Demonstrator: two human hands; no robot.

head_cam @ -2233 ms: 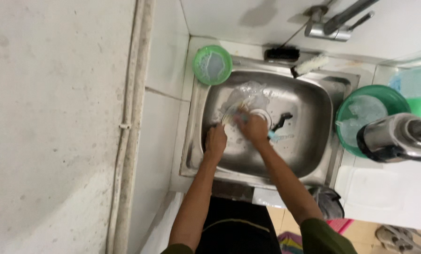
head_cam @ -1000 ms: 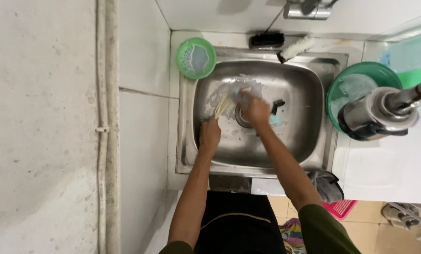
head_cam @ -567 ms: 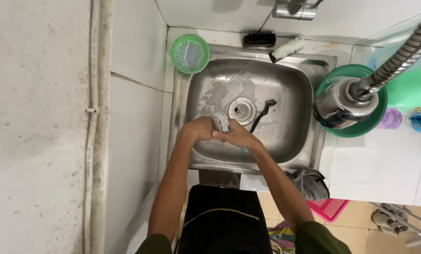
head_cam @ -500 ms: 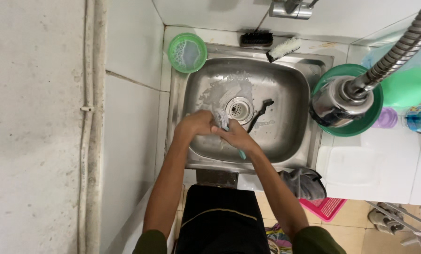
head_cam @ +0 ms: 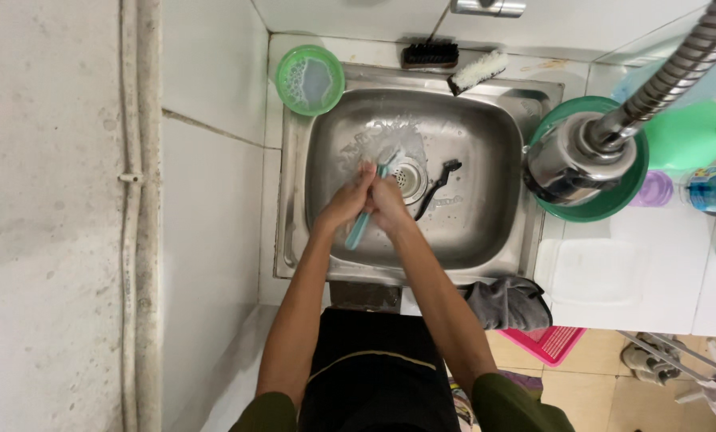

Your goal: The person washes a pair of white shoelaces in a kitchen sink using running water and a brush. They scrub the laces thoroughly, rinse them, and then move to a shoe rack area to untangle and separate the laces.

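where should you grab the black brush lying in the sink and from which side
Probably by its long thin handle, coming straight down from above. The black brush lies flat on the sink floor beside the drain, head end toward the back, handle angling toward the drain. Both hands are clasped around a teal brush.

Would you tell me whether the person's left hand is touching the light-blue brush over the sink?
Touching. The head view shows the left hand wrapped around the light-blue brush, its handle poking out below the fingers, with the right hand pressed alongside.
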